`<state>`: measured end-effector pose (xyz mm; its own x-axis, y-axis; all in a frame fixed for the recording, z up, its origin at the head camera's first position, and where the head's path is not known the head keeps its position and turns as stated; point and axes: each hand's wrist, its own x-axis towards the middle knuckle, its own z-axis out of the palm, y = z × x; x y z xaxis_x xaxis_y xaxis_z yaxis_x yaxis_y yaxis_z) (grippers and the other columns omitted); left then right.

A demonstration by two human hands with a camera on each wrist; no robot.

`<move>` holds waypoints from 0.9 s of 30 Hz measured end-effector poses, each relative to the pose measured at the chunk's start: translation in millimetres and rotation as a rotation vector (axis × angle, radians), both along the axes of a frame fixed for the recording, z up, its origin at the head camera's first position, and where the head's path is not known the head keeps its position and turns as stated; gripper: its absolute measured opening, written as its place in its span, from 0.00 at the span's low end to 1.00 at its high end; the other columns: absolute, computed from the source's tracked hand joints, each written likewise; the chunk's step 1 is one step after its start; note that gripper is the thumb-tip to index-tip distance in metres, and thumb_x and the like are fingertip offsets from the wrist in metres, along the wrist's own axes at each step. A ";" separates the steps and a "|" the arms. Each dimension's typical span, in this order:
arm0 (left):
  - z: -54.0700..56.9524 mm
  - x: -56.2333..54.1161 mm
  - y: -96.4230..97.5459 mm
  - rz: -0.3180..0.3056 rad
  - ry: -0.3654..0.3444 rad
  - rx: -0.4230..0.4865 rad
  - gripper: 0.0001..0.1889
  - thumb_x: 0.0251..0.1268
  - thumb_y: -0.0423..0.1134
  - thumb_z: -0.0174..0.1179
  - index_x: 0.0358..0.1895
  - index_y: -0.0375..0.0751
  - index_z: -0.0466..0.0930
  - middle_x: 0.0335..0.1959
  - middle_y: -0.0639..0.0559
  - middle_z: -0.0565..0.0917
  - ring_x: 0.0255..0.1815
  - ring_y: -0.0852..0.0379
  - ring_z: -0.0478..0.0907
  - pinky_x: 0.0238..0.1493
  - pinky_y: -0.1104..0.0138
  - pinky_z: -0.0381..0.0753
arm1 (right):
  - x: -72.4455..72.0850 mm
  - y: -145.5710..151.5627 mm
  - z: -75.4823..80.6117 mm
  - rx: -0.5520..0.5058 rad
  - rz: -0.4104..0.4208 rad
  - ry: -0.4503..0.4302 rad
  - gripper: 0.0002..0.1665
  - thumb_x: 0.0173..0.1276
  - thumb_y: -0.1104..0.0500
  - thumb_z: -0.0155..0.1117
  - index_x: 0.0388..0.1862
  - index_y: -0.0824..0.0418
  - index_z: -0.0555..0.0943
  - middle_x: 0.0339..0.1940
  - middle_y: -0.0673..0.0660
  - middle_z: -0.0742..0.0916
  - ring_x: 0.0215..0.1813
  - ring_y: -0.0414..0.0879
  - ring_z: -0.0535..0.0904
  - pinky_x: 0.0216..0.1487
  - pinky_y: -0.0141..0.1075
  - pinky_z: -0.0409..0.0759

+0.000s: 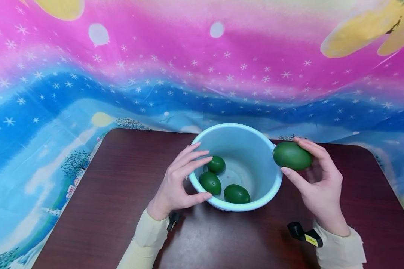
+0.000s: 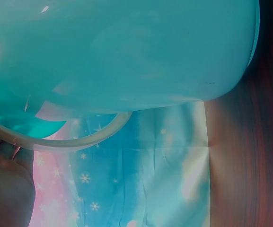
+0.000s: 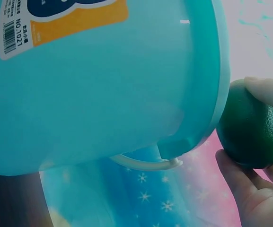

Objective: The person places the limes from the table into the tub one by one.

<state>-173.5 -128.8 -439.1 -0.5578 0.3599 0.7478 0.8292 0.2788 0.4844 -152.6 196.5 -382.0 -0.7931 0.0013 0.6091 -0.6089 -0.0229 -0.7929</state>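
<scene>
A light blue bucket (image 1: 259,200) stands upright on the table, its mouth facing up. Inside lie a front avocado (image 1: 237,194), a left avocado (image 1: 210,183) and a smaller-looking back avocado (image 1: 217,164), all dark green. My left hand (image 1: 178,179) holds the bucket at its left rim, fingers reaching over the edge and thumb at the front. Between thumb and fingers, my right hand (image 1: 320,183) grips another avocado (image 3: 250,125), just outside the right rim at about rim height. In the left wrist view, the bucket's outer wall (image 2: 127,52) covers most of the picture.
A dark reddish-brown table (image 1: 128,194) carries the bucket near its far edge. Behind it hangs a pink and blue snowflake-patterned cloth (image 1: 175,67). The bucket's pale handle (image 2: 84,142) hangs on its far side, and a label (image 3: 74,23) shows on its wall.
</scene>
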 end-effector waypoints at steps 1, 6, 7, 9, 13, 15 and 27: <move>0.1 0.0 0.2 0.002 0.000 -0.001 0.37 0.62 0.64 0.65 0.64 0.37 0.81 0.64 0.44 0.79 0.71 0.33 0.66 0.73 0.43 0.60 | -0.3 -0.2 -0.4 0.003 -0.001 -0.001 0.38 0.55 0.84 0.70 0.66 0.78 0.72 0.67 0.72 0.75 0.71 0.58 0.69 0.62 0.33 0.77; 0.2 -0.5 1.0 0.006 -0.003 -0.001 0.38 0.62 0.65 0.64 0.63 0.36 0.81 0.64 0.44 0.79 0.71 0.34 0.66 0.73 0.43 0.61 | -2.5 -2.1 -3.5 0.040 -0.012 -0.009 0.39 0.55 0.84 0.69 0.68 0.77 0.72 0.67 0.71 0.74 0.70 0.57 0.70 0.62 0.32 0.77; 0.2 -0.6 1.2 0.007 -0.004 -0.001 0.38 0.62 0.65 0.64 0.63 0.36 0.81 0.64 0.44 0.79 0.71 0.34 0.66 0.73 0.43 0.61 | -3.1 -2.5 -4.7 0.045 -0.014 -0.010 0.40 0.54 0.85 0.69 0.68 0.77 0.71 0.67 0.71 0.74 0.70 0.56 0.70 0.61 0.32 0.78; 0.2 -0.7 1.5 0.008 -0.004 -0.002 0.38 0.62 0.65 0.64 0.63 0.36 0.81 0.64 0.44 0.79 0.71 0.34 0.66 0.73 0.43 0.61 | -4.2 -3.0 -7.4 0.048 -0.015 -0.014 0.41 0.53 0.85 0.69 0.69 0.76 0.71 0.67 0.71 0.73 0.69 0.56 0.71 0.61 0.32 0.78; 0.2 -1.3 1.9 0.009 -0.003 -0.003 0.38 0.62 0.65 0.64 0.63 0.36 0.81 0.64 0.44 0.79 0.71 0.34 0.66 0.73 0.43 0.61 | -6.6 -4.4 -12.3 0.048 -0.008 -0.007 0.42 0.52 0.87 0.69 0.69 0.77 0.70 0.67 0.72 0.73 0.67 0.56 0.73 0.60 0.32 0.79; 0.2 -1.7 1.9 0.010 0.001 -0.002 0.38 0.62 0.65 0.64 0.63 0.36 0.81 0.64 0.44 0.79 0.71 0.34 0.66 0.73 0.43 0.61 | -7.0 -5.9 -12.8 0.068 -0.014 -0.001 0.43 0.51 0.86 0.70 0.68 0.78 0.70 0.66 0.73 0.74 0.66 0.55 0.74 0.60 0.32 0.79; -0.8 -1.8 2.4 0.010 -0.003 0.002 0.37 0.60 0.62 0.67 0.63 0.37 0.81 0.64 0.44 0.79 0.72 0.34 0.66 0.73 0.43 0.61 | -3.8 -14.5 -6.7 0.117 -0.024 0.014 0.42 0.49 0.85 0.73 0.66 0.78 0.73 0.64 0.72 0.76 0.65 0.54 0.75 0.59 0.32 0.80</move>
